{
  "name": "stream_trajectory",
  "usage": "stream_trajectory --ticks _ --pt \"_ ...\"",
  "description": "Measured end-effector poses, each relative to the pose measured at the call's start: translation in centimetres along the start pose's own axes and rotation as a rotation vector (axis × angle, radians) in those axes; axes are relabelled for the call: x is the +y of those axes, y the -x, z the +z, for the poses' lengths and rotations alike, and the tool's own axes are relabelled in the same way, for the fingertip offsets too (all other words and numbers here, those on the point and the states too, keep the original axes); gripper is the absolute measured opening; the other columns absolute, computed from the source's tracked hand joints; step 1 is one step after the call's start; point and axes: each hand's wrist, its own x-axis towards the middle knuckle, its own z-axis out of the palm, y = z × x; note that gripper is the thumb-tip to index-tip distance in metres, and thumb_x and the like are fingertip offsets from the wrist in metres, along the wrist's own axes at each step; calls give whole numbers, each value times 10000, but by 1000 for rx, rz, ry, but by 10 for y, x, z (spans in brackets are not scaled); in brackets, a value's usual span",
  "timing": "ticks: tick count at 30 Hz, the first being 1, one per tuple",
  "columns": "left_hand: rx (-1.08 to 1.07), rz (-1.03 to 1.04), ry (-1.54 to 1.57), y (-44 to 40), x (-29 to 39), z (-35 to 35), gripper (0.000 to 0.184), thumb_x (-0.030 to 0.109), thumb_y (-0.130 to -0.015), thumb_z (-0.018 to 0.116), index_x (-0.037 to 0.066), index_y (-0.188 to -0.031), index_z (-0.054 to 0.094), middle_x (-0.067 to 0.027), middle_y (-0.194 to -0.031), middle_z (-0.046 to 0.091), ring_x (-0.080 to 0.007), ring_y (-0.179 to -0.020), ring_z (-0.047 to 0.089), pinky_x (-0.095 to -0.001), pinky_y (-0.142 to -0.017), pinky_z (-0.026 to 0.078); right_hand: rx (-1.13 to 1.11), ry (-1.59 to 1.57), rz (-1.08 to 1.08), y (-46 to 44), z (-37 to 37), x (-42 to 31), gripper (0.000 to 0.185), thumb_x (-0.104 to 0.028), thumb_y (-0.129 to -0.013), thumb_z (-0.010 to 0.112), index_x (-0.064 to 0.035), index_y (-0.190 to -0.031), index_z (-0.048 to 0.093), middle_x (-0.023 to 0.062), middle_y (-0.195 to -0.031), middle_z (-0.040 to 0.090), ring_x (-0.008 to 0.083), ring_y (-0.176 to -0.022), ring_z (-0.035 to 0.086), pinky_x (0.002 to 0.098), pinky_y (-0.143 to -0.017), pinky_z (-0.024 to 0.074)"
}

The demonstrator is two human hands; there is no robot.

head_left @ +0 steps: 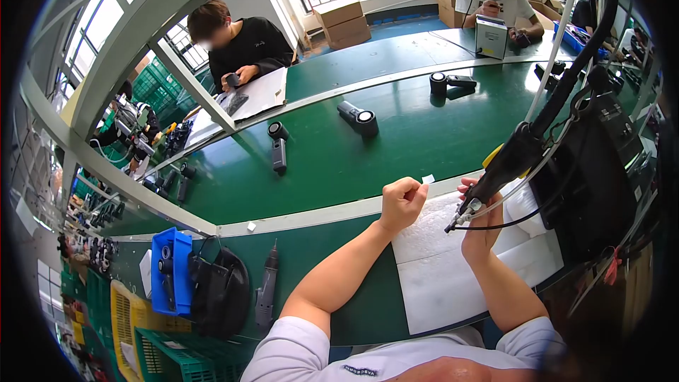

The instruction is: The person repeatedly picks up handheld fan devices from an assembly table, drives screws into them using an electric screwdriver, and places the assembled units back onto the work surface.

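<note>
My left hand (402,204) is closed in a pinch above the near edge of the bench. A small white piece (428,179), like paper or a label, shows at its fingertips. My right hand (482,221) is raised above a white foam sheet (445,279). A black hanging tool (495,173), with a yellow part and a metal fitting at its tip, crosses in front of that hand. It hides most of the fingers, so their grip and anything between them cannot be made out.
Several black handheld devices (279,147) lie on the green conveyor (318,170). To the left are a blue bin (185,269), a black pouch (221,290) and an electric screwdriver (267,286). A black box-like unit (587,177) stands at right. Two people work across the bench.
</note>
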Motion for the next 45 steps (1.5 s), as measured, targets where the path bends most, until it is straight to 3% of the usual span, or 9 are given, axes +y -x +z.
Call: stream_trajectory --ticks 5,6,9,12,24,27,30,42,45 --pt "-23 -27 -23 -1 -2 -1 244 95 -835 676 2 -639 565 -25 -512 456 -88 -461 389 -277 -438 314 18 21 -1 0 1 -1 260 -145 -999 411 34 -1179 465 178 -1167 592 189 -1014 589 333 -911 464" --pt "-20 -31 -20 0 -3 -1 248 96 -839 673 0 -638 563 -24 -511 456 -86 -461 389 -275 -437 311 -22 69 -9 2 -5 6 403 -276 -1025 380 6 -1309 425 185 -1208 579 198 -1033 598 315 -902 469" --pt "-12 -34 -8 -1 -1 -1 248 95 -839 672 0 -637 564 -23 -509 453 -85 -459 385 -275 -435 307 -26 82 -12 1 -5 4 403 -276 -1025 380 5 -1309 425 183 -1207 579 197 -1030 598 315 -897 469" --pt "0 -43 1 -1 -4 0 252 92 -839 671 0 -631 561 -20 -502 449 -83 -454 380 -275 -432 301 12 21 -6 -2 0 0 267 -152 -998 414 35 -1182 464 177 -1171 588 186 -1014 584 333 -916 459" --pt "4 -72 31 -2 -3 2 281 90 -851 672 2 -616 546 -5 -488 426 -71 -452 351 -275 -426 274 3 4 -9 -1 -1 0 274 -158 -1000 414 32 -1193 458 183 -1179 581 192 -1015 585 336 -914 459" --pt "4 -59 40 -1 -6 2 281 109 -872 675 3 -637 563 51 -505 394 -30 -486 321 -247 -433 242 5 5 -10 -1 -1 0 274 -157 -998 419 33 -1192 459 184 -1176 580 193 -1017 586 334 -912 460" --pt "3 -70 25 -1 -5 1 271 93 -852 674 0 -625 558 -3 -487 432 -67 -450 356 -272 -425 275 6 2 5 -1 0 -1 276 -162 -998 421 33 -1188 463 180 -1169 584 192 -1016 587 331 -911 461" --pt "-2 -90 29 -2 0 1 271 108 -857 672 -3 -632 569 -1 -489 443 -66 -449 364 -270 -425 281 4 -14 10 0 -2 0 290 -170 -996 424 37 -1196 461 176 -1176 585 189 -1030 582 331 -926 455" --pt "-1 -67 34 -1 -5 1 285 116 -880 673 1 -640 571 54 -506 410 -26 -486 334 -241 -434 248 2 -17 6 0 -1 1 289 -167 -995 427 36 -1198 459 178 -1174 583 189 -1034 581 333 -929 454"
